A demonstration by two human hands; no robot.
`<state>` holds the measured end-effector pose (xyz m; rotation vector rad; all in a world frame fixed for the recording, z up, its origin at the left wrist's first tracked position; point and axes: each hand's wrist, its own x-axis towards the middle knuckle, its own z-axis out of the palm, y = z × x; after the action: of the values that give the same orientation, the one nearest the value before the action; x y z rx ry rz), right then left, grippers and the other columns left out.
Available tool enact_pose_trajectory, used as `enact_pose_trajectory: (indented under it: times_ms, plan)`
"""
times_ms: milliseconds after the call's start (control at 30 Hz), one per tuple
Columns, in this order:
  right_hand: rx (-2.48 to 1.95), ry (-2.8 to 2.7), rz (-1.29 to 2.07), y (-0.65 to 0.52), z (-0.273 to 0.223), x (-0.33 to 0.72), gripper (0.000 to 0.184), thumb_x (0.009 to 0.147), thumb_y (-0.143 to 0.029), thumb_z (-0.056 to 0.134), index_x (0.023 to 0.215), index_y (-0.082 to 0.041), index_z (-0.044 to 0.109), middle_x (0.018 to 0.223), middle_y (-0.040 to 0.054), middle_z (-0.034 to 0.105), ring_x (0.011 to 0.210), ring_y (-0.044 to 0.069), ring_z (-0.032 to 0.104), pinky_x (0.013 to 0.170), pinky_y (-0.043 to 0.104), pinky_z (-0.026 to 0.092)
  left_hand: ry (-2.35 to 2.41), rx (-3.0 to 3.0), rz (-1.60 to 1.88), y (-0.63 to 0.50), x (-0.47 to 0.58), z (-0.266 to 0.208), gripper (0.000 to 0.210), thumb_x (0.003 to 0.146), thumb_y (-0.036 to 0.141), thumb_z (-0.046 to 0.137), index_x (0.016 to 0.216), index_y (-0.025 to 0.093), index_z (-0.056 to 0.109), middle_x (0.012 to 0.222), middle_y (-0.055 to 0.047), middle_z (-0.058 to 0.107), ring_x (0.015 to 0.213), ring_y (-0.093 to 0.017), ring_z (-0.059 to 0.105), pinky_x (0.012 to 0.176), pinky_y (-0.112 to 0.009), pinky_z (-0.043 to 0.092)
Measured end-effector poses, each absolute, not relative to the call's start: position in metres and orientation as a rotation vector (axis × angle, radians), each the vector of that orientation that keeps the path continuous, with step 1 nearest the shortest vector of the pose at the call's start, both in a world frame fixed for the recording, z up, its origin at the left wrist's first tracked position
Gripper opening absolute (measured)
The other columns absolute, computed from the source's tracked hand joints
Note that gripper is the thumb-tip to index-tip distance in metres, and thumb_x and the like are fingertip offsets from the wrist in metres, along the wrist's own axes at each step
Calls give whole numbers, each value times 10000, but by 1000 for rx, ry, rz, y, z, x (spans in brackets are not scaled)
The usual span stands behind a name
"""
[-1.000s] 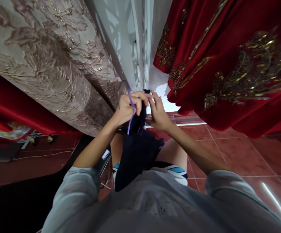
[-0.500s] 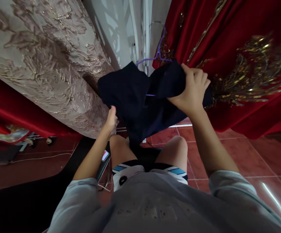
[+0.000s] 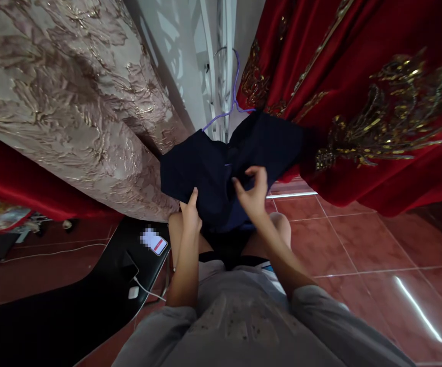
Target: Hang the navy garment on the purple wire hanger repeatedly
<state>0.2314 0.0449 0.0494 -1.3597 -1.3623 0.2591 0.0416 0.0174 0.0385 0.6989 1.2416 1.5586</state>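
Observation:
A dark navy garment [image 3: 201, 171] hangs on a purple hanger [image 3: 221, 116] above my knees, its front opening towards me. My left hand [image 3: 192, 213] grips the garment's lower left side, thumb on top and the other fingers hidden under the cloth. Over the front opening is my right hand [image 3: 254, 196], its thumb and bent forefinger apart. No cloth shows between those fingertips; whether they touch the fabric I cannot tell.
Pinkish embossed fabric [image 3: 91, 112] drapes on the left, red cloth with gold sequins [image 3: 358, 117] on the right. White metal bars [image 3: 226, 66] stand behind the hanger. A phone [image 3: 155, 242] and a white charger [image 3: 133, 292] lie on a black seat [image 3: 102, 290].
My right hand has let go of the garment's upper right part and moved down to the front opening. My left hand has shifted slightly right and down; the hanger has tilted and shifted left.

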Motion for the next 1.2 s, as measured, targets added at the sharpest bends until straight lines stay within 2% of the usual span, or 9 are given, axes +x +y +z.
enact_pose_trajectory:
  times_ms: [167, 267, 400, 467, 567, 667, 867, 1033, 1200]
  plan:
    - [-1619, -1246, 891, 20, -25, 192, 122, 827, -309, 587, 847, -241, 487, 801, 35, 615, 750, 199, 584, 750, 325, 509, 1315, 681, 1656, 6, 36, 48, 674, 873, 451, 806, 1474, 288, 550, 1565, -70, 594, 1495, -271, 531, 1271, -448, 446]
    - [-1707, -1338, 1135, 12, -31, 204, 225, 869, -376, 612, 706, -230, 559, 680, 38, 651, 694, 204, 631, 689, 301, 481, 1381, 802, 1650, 8, 32, 35, 567, 909, 462, 752, 1415, 275, 576, 1506, -96, 629, 1454, -276, 565, 1253, -456, 445]
    - [-1653, -1453, 1321, 14, -21, 219, 386, 888, -335, 580, 525, -207, 615, 636, 68, 712, 708, 198, 712, 721, 275, 494, 1524, 935, 1783, 6, 53, -5, 624, 862, 289, 733, 1429, 282, 473, 1550, -90, 543, 1486, -225, 499, 1290, -405, 356]
    - [-1653, -1438, 1295, 13, -20, 218, 386, 888, -313, 561, 521, -205, 616, 611, 64, 703, 654, 184, 691, 680, 270, 474, 1528, 1042, 1613, -1, 72, -27, 520, 831, 217, 706, 1313, 250, 515, 1408, -100, 612, 1377, -225, 574, 1231, -399, 415]
    - [-1683, -1394, 1194, 8, -23, 213, 397, 892, -372, 575, 528, -215, 559, 537, 49, 631, 547, 170, 589, 586, 286, 398, 1378, 1243, 1271, -12, 92, -48, 167, 826, 190, 676, 935, 221, 554, 951, -50, 669, 970, -210, 689, 976, -356, 560]
    - [-1636, -1339, 1130, 5, -25, 210, 435, 910, -509, 570, 587, -219, 544, 607, 65, 662, 573, 171, 580, 592, 290, 405, 1309, 1343, 1189, -16, 97, -46, 209, 854, 199, 664, 744, 233, 489, 736, -11, 591, 748, -185, 636, 784, -314, 548]
    - [-1487, -1175, 1149, 4, -20, 211, 523, 891, -711, 541, 695, -226, 522, 669, 69, 660, 595, 169, 592, 597, 295, 463, 1403, 1533, 1189, -7, 91, -20, 223, 953, 219, 559, 736, 251, 517, 709, -23, 610, 689, -194, 617, 715, -320, 473]
    - [-1340, -1218, 1196, 0, -16, 213, 392, 917, -607, 581, 939, -217, 553, 751, 36, 672, 675, 172, 626, 633, 282, 479, 1467, 1687, 1159, -10, 91, -18, 280, 1028, 282, 489, 773, 231, 592, 730, -48, 669, 676, -195, 644, 680, -314, 452]
    - [-1346, -1444, 1122, 0, -13, 220, 260, 926, -468, 540, 846, -220, 556, 701, 15, 642, 640, 162, 604, 659, 288, 449, 1482, 1751, 1265, -12, 88, -25, 257, 1007, 235, 492, 911, 172, 722, 762, -69, 715, 675, -186, 658, 687, -293, 511]
